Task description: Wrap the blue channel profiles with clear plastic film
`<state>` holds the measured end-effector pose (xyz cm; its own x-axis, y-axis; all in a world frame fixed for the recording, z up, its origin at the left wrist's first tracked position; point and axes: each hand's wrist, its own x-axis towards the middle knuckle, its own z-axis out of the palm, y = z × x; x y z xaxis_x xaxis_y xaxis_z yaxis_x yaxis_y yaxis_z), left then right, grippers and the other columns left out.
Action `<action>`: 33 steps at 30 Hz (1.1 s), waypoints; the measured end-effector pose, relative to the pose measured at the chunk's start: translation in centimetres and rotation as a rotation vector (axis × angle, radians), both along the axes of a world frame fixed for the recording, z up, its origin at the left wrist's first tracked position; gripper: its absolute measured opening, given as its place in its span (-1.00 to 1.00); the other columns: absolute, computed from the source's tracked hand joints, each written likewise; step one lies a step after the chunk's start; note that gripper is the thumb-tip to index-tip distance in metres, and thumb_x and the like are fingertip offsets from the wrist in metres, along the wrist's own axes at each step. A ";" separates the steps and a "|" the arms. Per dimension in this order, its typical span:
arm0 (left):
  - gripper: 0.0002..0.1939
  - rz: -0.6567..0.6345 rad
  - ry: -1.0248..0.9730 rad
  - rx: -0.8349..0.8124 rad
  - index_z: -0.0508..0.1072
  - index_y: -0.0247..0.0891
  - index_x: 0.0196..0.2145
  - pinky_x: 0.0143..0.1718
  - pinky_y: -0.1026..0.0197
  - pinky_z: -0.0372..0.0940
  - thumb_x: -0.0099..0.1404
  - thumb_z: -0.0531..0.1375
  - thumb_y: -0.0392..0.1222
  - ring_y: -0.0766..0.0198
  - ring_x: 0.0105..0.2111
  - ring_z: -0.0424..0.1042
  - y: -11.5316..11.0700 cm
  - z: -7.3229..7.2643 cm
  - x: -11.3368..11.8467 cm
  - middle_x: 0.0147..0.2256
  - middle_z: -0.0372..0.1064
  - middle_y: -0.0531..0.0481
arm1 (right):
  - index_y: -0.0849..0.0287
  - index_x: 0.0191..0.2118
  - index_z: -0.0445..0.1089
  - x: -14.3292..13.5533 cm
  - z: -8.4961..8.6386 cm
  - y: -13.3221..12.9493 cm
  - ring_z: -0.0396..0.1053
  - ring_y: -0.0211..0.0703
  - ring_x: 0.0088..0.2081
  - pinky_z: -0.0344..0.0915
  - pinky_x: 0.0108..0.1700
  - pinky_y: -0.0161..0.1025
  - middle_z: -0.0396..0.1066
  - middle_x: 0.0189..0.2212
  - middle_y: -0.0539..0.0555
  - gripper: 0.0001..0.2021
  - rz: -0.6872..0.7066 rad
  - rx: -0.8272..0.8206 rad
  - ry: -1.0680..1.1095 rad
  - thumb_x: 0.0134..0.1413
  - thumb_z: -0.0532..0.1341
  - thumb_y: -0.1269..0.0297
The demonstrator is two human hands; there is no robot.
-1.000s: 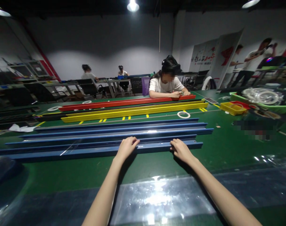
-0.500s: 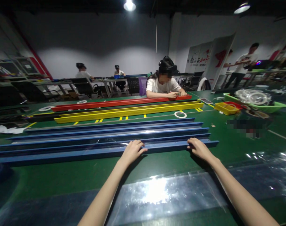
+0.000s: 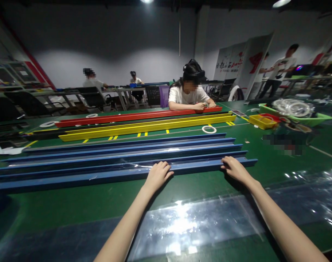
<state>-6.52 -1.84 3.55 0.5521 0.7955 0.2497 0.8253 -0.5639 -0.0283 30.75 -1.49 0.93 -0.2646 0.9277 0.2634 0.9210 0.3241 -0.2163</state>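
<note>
The nearest of several long blue channel strips [image 3: 197, 167] lies across the green table in front of me. My left hand [image 3: 159, 175] grips it near the middle of the view, fingers over its top and thumb on the near side. Further right, close to the strip's right end, my right hand [image 3: 235, 169] has its fingers curled over the same strip; part of its grip is hidden. Behind this strip, more blue channel strips [image 3: 182, 150] lie roughly parallel. A clear plastic sheet [image 3: 209, 222] is spread on the table under my forearms.
Beyond lie a yellow strip [image 3: 155, 127], a red strip [image 3: 138, 117] and a white ring [image 3: 209, 129]. A co-worker [image 3: 189, 96] leans on the far side, hands at the red strip. Right stand a yellow tray [image 3: 260, 122] and a green tray [image 3: 323, 118] with wrapped rolls.
Both my hands have shifted slightly to the right, and the nearest blue strip's right end has moved right with them. The camera view has tilted down a little.
</note>
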 end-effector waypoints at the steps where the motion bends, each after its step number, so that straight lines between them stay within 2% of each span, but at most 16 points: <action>1: -0.68 0.014 -0.002 -0.008 0.39 -0.23 -0.21 -0.20 0.19 0.15 0.34 -0.03 0.01 0.20 -0.18 0.30 -0.1 0.0 0.1 -0.19 0.36 -0.03 | 0.18 -0.38 0.29 0.0 0.0 0.0 0.24 -0.08 -0.28 0.14 -0.26 -0.23 0.33 -0.38 0.13 -0.89 0.000 0.001 -0.003 0.03 0.03 0.39; 8: -0.69 0.100 0.014 -0.073 0.40 -0.26 -0.25 -0.24 0.19 0.19 0.33 -0.02 -0.01 0.18 -0.23 0.37 -0.4 0.4 0.7 -0.25 0.40 -0.05 | 0.17 -0.40 0.24 0.0 -0.1 -0.2 0.22 -0.09 -0.32 0.13 -0.27 -0.22 0.30 -0.41 0.10 -0.93 0.002 0.012 0.007 0.03 0.04 0.38; 18: -0.68 0.140 0.033 -0.122 0.39 -0.26 -0.29 -0.28 0.23 0.19 0.34 -0.04 0.00 0.20 -0.27 0.40 -0.6 0.6 0.8 -0.30 0.41 -0.06 | 0.17 -0.38 0.26 -0.1 -0.3 -0.2 0.24 -0.07 -0.29 0.13 -0.26 -0.21 0.32 -0.39 0.12 -0.93 -0.008 0.018 -0.010 0.04 0.05 0.37; 25: -0.67 0.134 -0.001 -0.148 0.40 -0.26 -0.34 -0.30 0.26 0.18 0.33 -0.02 0.00 0.21 -0.27 0.39 -0.4 0.8 0.8 -0.30 0.40 -0.06 | 0.22 -0.32 0.31 -0.5 0.8 -0.2 0.26 -0.06 -0.23 0.14 -0.22 -0.22 0.34 -0.31 0.17 -0.88 -0.035 -0.076 -0.118 0.05 0.05 0.41; 29: -0.67 0.136 -0.002 -0.160 0.41 -0.26 -0.35 -0.30 0.27 0.18 0.33 -0.02 0.00 0.23 -0.27 0.39 -0.3 0.9 0.8 -0.29 0.40 -0.05 | 0.25 -0.28 0.36 -2.1 2.3 -0.5 0.28 -0.02 -0.21 0.14 -0.19 -0.19 0.36 -0.29 0.19 -0.86 -0.064 -0.081 -0.216 0.02 0.12 0.36; 33: -0.66 0.137 -0.009 -0.154 0.41 -0.26 -0.35 -0.31 0.25 0.18 0.33 -0.03 0.01 0.21 -0.26 0.39 -0.3 0.8 0.8 -0.29 0.40 -0.05 | 0.23 -0.19 0.35 -6.0 3.2 -1.1 0.28 -0.01 -0.16 0.16 -0.15 -0.16 0.36 -0.23 0.19 -0.76 0.054 -0.008 -0.138 0.04 0.17 0.20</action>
<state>-5.75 -2.17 4.34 0.4341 0.8923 0.1238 0.8947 -0.4431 0.0566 24.76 -2.58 4.13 -0.3472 0.9130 0.2141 0.9235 0.3727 -0.0914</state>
